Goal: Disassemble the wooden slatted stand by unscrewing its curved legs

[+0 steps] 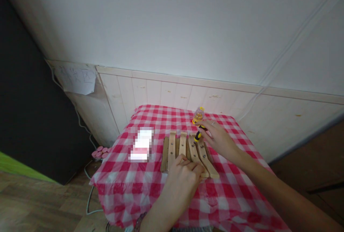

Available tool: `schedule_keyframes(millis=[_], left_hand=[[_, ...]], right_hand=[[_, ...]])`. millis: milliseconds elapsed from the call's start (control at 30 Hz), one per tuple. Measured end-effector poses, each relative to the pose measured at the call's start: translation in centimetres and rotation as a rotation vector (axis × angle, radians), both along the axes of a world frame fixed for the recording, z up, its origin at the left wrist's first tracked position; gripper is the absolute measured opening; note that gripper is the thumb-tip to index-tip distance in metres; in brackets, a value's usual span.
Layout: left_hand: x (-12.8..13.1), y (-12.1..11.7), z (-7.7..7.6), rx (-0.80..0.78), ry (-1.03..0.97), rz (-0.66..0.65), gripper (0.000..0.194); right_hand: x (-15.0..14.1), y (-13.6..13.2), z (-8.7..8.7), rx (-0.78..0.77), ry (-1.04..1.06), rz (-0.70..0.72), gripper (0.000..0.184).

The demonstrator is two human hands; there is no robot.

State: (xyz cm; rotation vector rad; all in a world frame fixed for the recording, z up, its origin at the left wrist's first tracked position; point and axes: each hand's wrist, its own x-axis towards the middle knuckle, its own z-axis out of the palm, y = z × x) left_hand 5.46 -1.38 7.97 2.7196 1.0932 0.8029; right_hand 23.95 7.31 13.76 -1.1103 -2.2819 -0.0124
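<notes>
As L hand [185, 173] holds wood slats [172, 148] (pale, w/ dk screws [204, 156]), R hand [216, 135] clamps blk/yellow screwdriver [198, 136].

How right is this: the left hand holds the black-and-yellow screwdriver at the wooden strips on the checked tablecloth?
Wrong hand. The head view shows the right hand, not the left hand, holding the black-and-yellow screwdriver at the wooden strips on the checked tablecloth.

The slats [172, 147] look like smooth, matt pale wood, their screws [204, 156] dark metal; the screwdriver handle [198, 135] seems plastic; the checked counter cover [161, 117] looks thin and slightly glossy.
</notes>
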Motion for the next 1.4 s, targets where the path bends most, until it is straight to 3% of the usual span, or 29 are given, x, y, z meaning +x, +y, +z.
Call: schedule_keyframes(millis=[167,400,600,733,833,967,1167,1267,1400], left_hand=[[0.1,0.0,-0.1,0.027,-0.003,0.006,0.012],[-0.1,-0.1,0.3,0.002,0.006,0.007,0.008],[-0.1,-0.2,0.8,-0.026,0.035,0.015,0.01],[-0.1,-0.1,0.9,-0.039,0.057,0.014,0.009],[-0.1,-0.1,0.9,-0.044,0.075,0.015,0.007],[-0.1,-0.1,0.9,-0.036,0.069,0.015,0.007],[0.0,-0.1,0.8,-0.04,0.032,0.014,0.009],[0.0,-0.1,0.9,-0.04,0.024,0.015,0.009],[0.0,-0.1,1.0,-0.03,0.031,0.02,0.011]], right_hand=[[1.1,-0.1,0.1,-0.041,-0.106,0.061,0.037],[1.1,-1.1,0.8,-0.119,-0.11,0.202,0.036],[-1.0,-1.1,-0.2,-0.083,-0.054,-0.083,0.021],[-1.7,-0.6,-0.4,-0.121,-0.087,-0.289,0.027],[-1.5,-0.2,0.0,-0.06,-0.199,-0.362,0.032],[-0.5,0.2,0.4,-0.005,-0.222,-0.158,0.027],[0.7,0.2,0.6,-0.072,-0.085,0.144,0.034],[0.6,-0.3,0.7,-0.099,-0.048,0.166,0.034],[-0.3,-0.6,0.1,-0.091,0.041,0.08,0.023]])
